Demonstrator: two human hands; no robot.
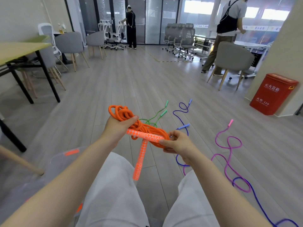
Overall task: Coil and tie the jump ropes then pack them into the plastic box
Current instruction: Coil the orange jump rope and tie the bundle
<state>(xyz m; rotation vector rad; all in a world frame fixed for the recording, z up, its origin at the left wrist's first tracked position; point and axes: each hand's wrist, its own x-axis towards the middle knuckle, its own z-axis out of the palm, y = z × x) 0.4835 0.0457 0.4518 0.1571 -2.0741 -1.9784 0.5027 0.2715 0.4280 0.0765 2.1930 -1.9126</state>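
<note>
Slippage is threatening: your left hand [117, 128] is clutching the orange jump rope [141, 126] coil above your lap, your right hand [176, 142] is pinching its handle [146, 134]. Loosening either fingers' hold is risking unravelling before the plastic box [54, 163], near left.

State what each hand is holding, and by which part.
Both hold the orange jump rope. The left hand grips the coiled cord near its looped end; the right hand pinches the end of one handle against the coil.

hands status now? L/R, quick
Left hand: closed, gripping the coiled orange jump rope.
Right hand: closed, pinching the end of one orange handle and the coil.
</note>
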